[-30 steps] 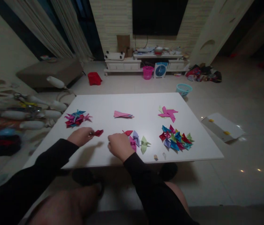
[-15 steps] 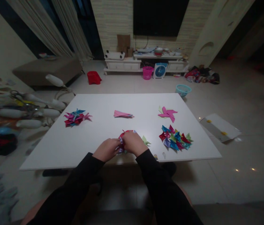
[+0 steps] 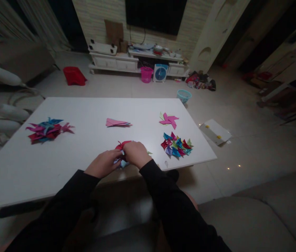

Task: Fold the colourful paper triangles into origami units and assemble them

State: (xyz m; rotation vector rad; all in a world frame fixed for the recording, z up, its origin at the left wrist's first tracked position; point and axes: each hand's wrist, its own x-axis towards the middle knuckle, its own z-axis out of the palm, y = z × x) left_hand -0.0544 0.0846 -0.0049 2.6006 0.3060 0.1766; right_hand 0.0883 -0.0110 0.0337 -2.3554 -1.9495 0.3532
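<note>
My left hand (image 3: 103, 163) and my right hand (image 3: 137, 154) meet near the front edge of the white table (image 3: 84, 154). Both have their fingers closed around folded paper (image 3: 123, 144), red at the top with pale blue and purple parts below. My fingers hide most of its shape. A bit of light green folded paper (image 3: 149, 153) shows just beyond my right hand. To the right lies a pile of small colourful folded paper pieces (image 3: 178, 144). On the left is a heap of pink, red and blue origami cranes (image 3: 46, 129).
Pink folded strips (image 3: 117, 122) lie mid-table, and a pink and green pinwheel-like paper shape (image 3: 169, 120) at the back right. A small clear object (image 3: 166, 163) sits by the front edge. On the floor stand a blue basket (image 3: 184, 95) and a red stool-like object (image 3: 74, 76).
The view has swung to the right, so the table and everything on it appear further left. My hands stay together on the folded paper, with only slight finger movement.
</note>
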